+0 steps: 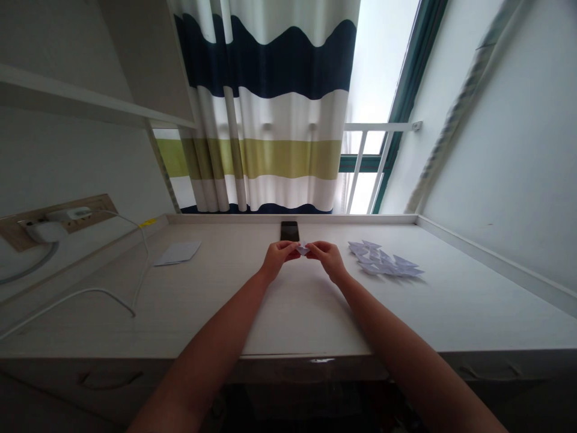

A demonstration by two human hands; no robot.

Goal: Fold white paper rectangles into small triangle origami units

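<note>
- Lying on the desk [297, 319], right: a cluster of folded paper pieces [383, 261], judged done.
- Left: flat paper sheets [178, 253], apparently outstanding.
- Centre: one small paper piece [303, 250], seemingly mid-fold, pinched between my left hand [276, 258] and right hand [329, 258]; completion unclear.

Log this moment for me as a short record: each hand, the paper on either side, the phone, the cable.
left hand: pinching a small folded paper
right hand: pinching its other side
folded paper pieces: clustered on desk, right
flat white paper: left
smartphone: just beyond hands
white cable: far left, partly on desk
</note>
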